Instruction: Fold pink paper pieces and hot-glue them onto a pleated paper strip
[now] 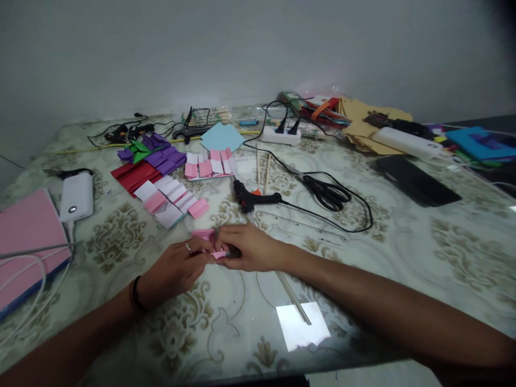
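Note:
Near the middle of the table, my left hand (181,266) and my right hand (250,247) meet over a small folded pink paper (206,234). The left thumb and fingers pinch its near edge. My right fingers are curled and closed on its other side; part of the paper is hidden under them. Just beyond the hands lies a black glue gun (258,198) on its side, its cord running right. Folded pink-and-white paper pieces (171,199) lie to the left, with another group of pink folded papers (210,164) behind them.
Purple folded papers (165,158), red paper (136,174) and blue sheets (222,136) lie farther back. A power strip (281,135) stands behind the coiled cord (328,192). A black phone-like slab (419,180) is right, a white power bank (77,194) left. A thin rod (296,301) crosses a white square (316,325).

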{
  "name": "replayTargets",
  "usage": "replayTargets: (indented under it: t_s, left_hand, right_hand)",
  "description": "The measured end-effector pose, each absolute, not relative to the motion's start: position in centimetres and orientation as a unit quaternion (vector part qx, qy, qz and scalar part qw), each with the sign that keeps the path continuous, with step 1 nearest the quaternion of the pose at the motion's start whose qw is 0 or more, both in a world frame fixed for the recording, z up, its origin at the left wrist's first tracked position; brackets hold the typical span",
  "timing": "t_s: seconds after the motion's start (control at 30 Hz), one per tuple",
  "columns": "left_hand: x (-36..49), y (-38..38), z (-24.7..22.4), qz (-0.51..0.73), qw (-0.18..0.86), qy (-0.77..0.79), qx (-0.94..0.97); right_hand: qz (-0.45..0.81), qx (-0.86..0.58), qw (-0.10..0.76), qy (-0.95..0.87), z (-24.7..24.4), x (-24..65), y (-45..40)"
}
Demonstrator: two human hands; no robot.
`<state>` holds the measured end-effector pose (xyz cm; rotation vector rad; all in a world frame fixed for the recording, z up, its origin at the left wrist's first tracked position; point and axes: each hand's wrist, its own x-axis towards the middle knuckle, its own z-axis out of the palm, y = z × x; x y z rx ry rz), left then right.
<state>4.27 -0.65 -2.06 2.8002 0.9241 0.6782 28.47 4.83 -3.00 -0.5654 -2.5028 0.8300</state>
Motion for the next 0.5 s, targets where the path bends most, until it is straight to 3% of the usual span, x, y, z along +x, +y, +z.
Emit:
replayTargets:
  t_s: [0.5]
  left_hand:
    - [4.43,-0.6,-2.06,0.222,0.062,0.34,0.911]
  right_hand:
    - [0.289,-0.196,0.23,-0.908,-3.18,28.46,4.91]
